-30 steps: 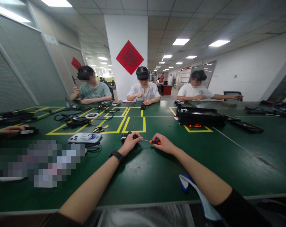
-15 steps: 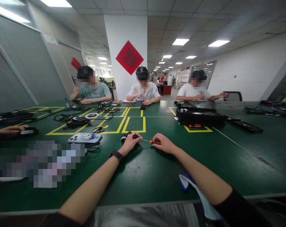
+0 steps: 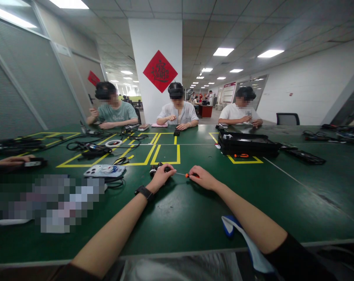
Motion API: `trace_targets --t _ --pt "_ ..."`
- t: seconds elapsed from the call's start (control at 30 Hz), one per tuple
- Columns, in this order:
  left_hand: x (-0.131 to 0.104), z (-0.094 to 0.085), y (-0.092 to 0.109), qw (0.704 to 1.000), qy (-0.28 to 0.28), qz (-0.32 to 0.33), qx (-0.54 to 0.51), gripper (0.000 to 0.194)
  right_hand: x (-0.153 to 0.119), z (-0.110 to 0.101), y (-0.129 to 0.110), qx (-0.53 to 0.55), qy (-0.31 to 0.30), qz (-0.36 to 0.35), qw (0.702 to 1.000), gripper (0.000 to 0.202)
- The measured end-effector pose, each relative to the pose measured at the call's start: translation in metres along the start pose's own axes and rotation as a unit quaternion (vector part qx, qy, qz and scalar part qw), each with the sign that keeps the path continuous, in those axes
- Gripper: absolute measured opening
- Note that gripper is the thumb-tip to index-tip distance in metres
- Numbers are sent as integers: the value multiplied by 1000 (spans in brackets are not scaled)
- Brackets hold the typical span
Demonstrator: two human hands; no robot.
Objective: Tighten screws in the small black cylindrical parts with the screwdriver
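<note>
My right hand (image 3: 205,178) is closed around the handle of a screwdriver (image 3: 187,175) with orange on its handle. Its thin metal shaft points left, and the tip reaches the fingertips of my left hand (image 3: 161,177). Those fingers are pinched on a small black part (image 3: 167,169), mostly covered by the hand, so its exact kind is unclear. Just beyond the left hand, a black cylindrical piece with a pale band (image 3: 153,170) stands on the green table (image 3: 177,218). A dark watch (image 3: 144,192) is on my left wrist.
Black trays (image 3: 248,143) are stacked beyond my right hand, with an orange-handled tool (image 3: 241,155) before them. A phone (image 3: 105,170) and cables (image 3: 86,146) lie left. A blue-and-white strap (image 3: 247,238) hangs near my right forearm. Several people sit around; another person's hand (image 3: 17,160) is far left.
The screwdriver handle has turned a little in my right hand, with less orange showing. My left hand stays put. Across the table, the person at right has drawn an outstretched arm in.
</note>
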State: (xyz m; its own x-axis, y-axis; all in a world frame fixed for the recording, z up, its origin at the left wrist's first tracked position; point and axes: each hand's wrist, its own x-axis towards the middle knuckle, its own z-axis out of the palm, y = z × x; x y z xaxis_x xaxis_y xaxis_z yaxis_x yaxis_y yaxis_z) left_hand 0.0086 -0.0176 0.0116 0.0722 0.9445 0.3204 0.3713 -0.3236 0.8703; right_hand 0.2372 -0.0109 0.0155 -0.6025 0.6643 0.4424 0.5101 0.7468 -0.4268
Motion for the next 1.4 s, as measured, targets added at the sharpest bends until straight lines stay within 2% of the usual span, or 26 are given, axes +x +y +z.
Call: trace_targets --t 0.23,0.57,0.9,1.2,1.4 --pt "0 0 -1 1000 3 -7 0 30 0 2 2 9 17 5 1000 9" --pt "-1 0 2 1000 10 -12 2 30 -1 3 0 18 19 32 999 16" --pt "-2 0 3 1000 5 -18 4 32 1 2 1 0 1 22 1000 18" --pt "-3 -2 9 1000 8 -22 3 29 0 3 2 6 22 14 1000 12" --pt "-3 -1 6 1000 -6 20 -2 32 -1 4 0 25 8 31 999 20"
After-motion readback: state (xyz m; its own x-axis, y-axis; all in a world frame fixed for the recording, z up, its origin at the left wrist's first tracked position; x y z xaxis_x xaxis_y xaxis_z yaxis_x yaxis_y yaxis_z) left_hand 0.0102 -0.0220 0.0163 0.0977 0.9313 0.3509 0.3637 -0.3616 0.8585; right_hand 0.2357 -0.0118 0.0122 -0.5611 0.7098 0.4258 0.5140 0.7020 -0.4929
